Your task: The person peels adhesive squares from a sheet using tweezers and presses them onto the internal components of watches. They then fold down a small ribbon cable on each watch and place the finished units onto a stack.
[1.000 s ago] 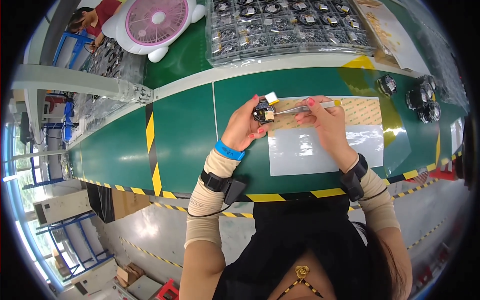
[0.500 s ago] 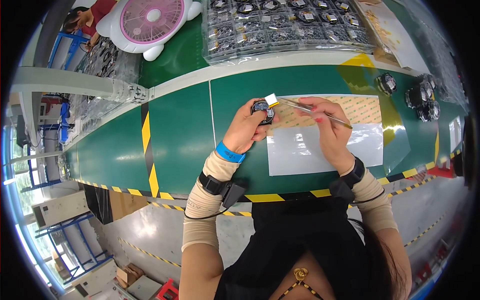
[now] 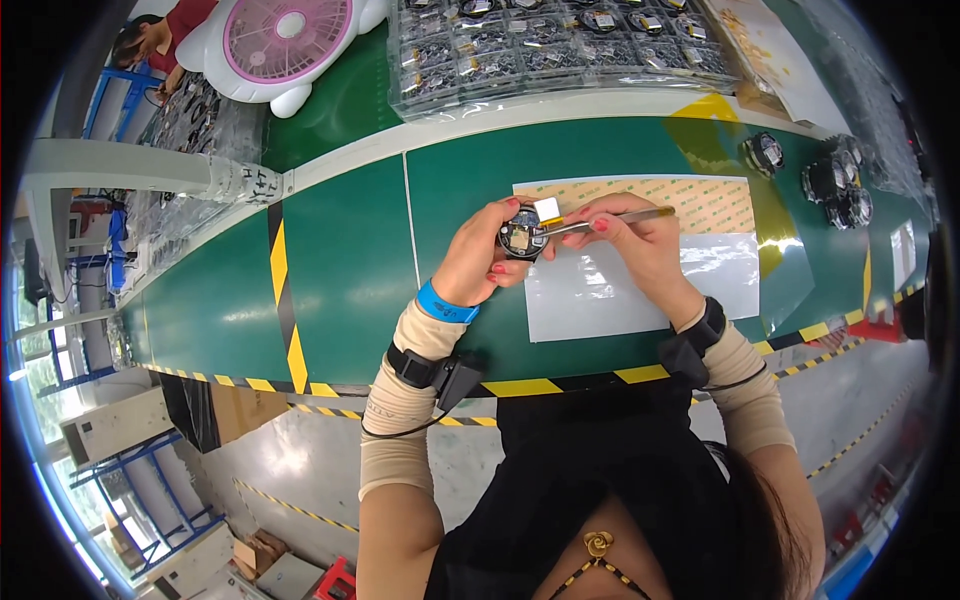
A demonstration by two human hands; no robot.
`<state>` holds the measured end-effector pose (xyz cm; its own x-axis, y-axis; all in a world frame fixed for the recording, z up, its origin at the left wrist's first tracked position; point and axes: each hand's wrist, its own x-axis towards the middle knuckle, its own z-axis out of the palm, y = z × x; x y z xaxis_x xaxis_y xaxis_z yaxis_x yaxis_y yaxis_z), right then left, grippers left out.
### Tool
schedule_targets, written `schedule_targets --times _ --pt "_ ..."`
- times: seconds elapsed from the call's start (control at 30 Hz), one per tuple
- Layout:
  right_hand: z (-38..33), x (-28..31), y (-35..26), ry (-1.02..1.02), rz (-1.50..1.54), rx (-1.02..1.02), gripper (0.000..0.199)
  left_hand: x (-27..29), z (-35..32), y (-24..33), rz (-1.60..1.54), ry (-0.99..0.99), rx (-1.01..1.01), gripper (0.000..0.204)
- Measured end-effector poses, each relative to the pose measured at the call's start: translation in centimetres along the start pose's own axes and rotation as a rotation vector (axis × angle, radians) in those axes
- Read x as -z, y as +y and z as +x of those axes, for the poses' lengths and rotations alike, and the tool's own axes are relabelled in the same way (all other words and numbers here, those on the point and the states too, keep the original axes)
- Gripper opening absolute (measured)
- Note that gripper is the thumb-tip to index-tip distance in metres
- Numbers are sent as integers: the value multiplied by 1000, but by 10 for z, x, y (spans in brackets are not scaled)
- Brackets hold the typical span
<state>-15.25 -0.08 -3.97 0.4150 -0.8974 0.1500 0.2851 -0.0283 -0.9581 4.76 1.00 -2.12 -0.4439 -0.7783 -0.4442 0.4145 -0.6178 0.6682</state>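
Left hand (image 3: 480,262) clamped around a small round black part (image 3: 522,238), fingers curled at its rim, open face turned up. Inside the face: a pale, brownish square piece at centre, ringed by dark casing. Part held above the green surface (image 3: 350,260), not resting on it.

Right hand (image 3: 640,240) closed on thin metal tweezers (image 3: 610,220), pinched between thumb and fingers. Tweezer tip reaches the part from 3 o'clock. A small white square piece (image 3: 547,209) sits just at 1 o'clock of the part, at the tweezer tip; cannot tell whether it touches the part.

Below the hands, at 5 o'clock: clear glossy sheet (image 3: 720,275) lying flat on the surface. Behind them, at 2 o'clock: tan adhesive sheet (image 3: 710,200) with a fine dot pattern.

Further out at 2 to 3 o'clock: several similar round black parts (image 3: 830,185) on the surface. At 12 o'clock: trays of parts (image 3: 540,55). At 10 o'clock: pink-and-white fan (image 3: 285,40).
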Motion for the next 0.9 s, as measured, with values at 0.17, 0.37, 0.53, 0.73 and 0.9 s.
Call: schedule_targets --times 0.17,0.37,0.53,0.73,0.9 --pt "1 8 -8 62 136 -182 18 -4 1 -2 27 2 28 35" --pt "26 55 -23 517 516 221 25 8 2 -13 39 40 42 35" --pt "61 153 -61 916 294 608 35 0 4 -18 89 -28 5 37" --pt "39 184 -53 1096 77 418 36 -3 5 -12 97 3 0 37" --pt "11 129 -75 962 -247 390 32 -5 4 -9 146 27 -25 37"
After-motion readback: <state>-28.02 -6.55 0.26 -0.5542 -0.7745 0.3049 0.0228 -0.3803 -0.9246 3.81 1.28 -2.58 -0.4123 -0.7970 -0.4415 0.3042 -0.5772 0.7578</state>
